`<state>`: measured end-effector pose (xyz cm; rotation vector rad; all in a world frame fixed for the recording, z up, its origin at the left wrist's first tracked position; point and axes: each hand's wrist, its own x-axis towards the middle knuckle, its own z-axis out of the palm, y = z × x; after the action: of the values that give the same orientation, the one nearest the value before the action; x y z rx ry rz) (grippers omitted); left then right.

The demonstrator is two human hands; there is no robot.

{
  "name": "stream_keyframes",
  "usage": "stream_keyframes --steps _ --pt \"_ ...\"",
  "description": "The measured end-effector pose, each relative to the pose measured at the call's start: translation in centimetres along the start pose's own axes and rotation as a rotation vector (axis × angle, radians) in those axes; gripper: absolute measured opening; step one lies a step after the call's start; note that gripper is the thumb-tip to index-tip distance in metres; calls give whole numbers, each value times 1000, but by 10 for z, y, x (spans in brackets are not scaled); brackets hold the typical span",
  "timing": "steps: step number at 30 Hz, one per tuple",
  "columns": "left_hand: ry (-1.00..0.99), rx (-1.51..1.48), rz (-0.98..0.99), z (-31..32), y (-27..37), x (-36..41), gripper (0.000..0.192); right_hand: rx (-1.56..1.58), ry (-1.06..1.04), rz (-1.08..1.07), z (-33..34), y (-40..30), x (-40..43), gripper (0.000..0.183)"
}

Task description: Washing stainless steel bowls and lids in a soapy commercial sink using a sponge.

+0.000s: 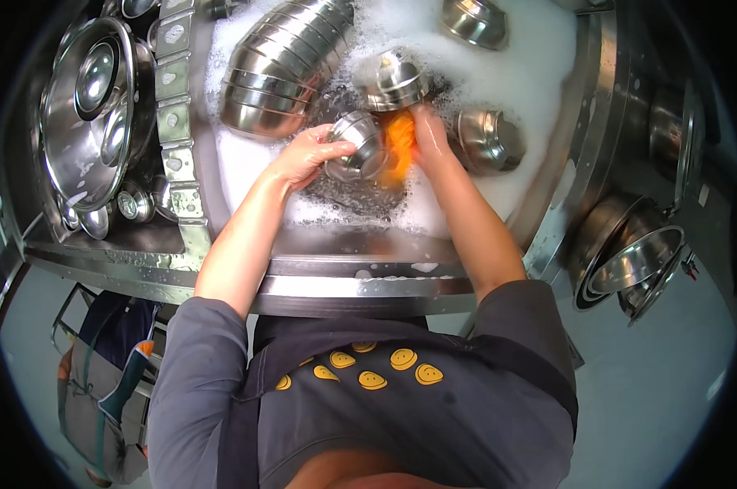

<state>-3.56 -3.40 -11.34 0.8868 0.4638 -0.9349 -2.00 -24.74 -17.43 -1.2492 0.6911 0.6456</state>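
My left hand (307, 156) grips a small stainless steel bowl (357, 147) tilted on its side over the soapy water, thumb across its outside. My right hand (428, 131) holds an orange scrubbing cloth or mesh (400, 147), blurred, close against the bowl's right side. Just beyond both hands another steel bowl (398, 79) floats in the suds. To the right of my right wrist lies a further bowl (488, 140), tipped over. A long row of nested steel bowls (283, 70) rests in the foam at upper left.
The sink's metal front rim (368, 285) runs before me. Left of the sink, a large steel basin (87, 165) holds smaller bowls. One bowl (475, 23) sits in the far foam. Basins (625, 263) are stacked at right. Another person (99, 385) is at lower left.
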Motion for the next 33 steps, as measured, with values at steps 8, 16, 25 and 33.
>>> stream_keyframes --steps 8,16,25,33 --pt "38 392 101 28 -11 0 27 -1031 84 -959 74 3 -85 35" --pt "-88 177 101 38 -13 -11 33 500 -260 342 38 -13 -25 34" --pt "95 1620 592 39 -24 -2 33 667 -140 421 48 -34 -50 44" --pt "162 1516 48 36 -27 14 24 382 -306 267 53 2 -66 56"
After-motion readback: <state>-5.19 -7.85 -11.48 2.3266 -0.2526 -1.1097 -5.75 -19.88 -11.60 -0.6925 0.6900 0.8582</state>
